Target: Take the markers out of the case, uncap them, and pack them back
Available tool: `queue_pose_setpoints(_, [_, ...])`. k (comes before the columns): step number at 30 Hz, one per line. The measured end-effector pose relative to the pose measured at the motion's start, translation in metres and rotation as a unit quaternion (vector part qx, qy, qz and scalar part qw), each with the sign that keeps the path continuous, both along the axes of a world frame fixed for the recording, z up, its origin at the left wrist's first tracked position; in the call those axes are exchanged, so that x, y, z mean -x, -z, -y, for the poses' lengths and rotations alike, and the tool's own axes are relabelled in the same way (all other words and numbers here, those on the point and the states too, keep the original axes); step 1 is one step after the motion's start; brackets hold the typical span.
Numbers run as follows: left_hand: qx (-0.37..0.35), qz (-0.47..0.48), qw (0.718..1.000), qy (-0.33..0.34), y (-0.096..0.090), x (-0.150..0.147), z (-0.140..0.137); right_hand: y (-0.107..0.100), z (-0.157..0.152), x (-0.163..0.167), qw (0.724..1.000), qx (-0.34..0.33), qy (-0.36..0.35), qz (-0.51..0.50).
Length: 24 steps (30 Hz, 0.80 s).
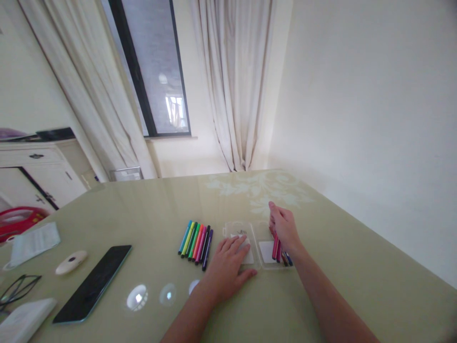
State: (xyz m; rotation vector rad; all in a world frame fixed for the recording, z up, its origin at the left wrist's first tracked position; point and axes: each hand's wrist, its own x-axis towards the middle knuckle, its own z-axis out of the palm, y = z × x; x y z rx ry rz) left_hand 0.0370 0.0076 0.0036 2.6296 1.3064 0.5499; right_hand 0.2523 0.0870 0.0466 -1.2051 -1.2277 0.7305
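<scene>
A clear plastic case (255, 238) lies opened out flat on the table. My left hand (228, 262) rests on its left half with the fingers spread, over a white label. My right hand (284, 228) is closed at the far end of the right half, its fingers curled about the upper end of a crimson marker (275, 248). The fingertips themselves are hidden. Beside that marker, several darker markers (287, 258) lie in the case, partly covered by my wrist. Left of my left hand, a row of several coloured markers (195, 242) lies side by side on the table.
On the table's left side are a black-screened phone (93, 285), a white oval object (71, 262), a face mask (34, 244), a black cable or glasses frame (19, 289) and a white box (26, 320). A wall (374, 143) borders the right side.
</scene>
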Motion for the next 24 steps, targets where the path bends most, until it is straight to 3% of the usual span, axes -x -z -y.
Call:
queue_pose_setpoints(3, [-0.005, 0.0, 1.0, 0.003, 0.001, -0.001, 0.0, -0.002, 0.006, 0.01, 0.996, -0.021, 0.018, -0.083])
queue_pose_setpoints(7, [-0.046, 0.019, 0.999, 0.004, -0.008, -0.005, 0.002, 0.002, 0.028, 0.045, 0.996, -0.061, 0.042, -0.046])
queue_pose_setpoints(12, [-0.065, 0.022, 0.998, -0.013, -0.013, -0.012, 0.005, 0.005, 0.05, 0.073, 0.997, -0.07, -0.012, 0.018])
queue_pose_setpoints(18, [-0.067, 0.01, 0.995, -0.074, 0.001, -0.014, -0.008, 0.006, 0.036, 0.064, 0.996, -0.03, -0.073, 0.04])
queue_pose_setpoints(21, [-0.046, -0.047, 0.986, -0.156, -0.005, -0.006, -0.013, 0.008, 0.017, 0.045, 0.995, -0.013, -0.069, 0.065])
queue_pose_setpoints(24, [-0.05, -0.122, 0.95, -0.282, -0.015, 0.008, -0.012, 0.011, -0.003, 0.012, 0.981, 0.021, 0.005, 0.193])
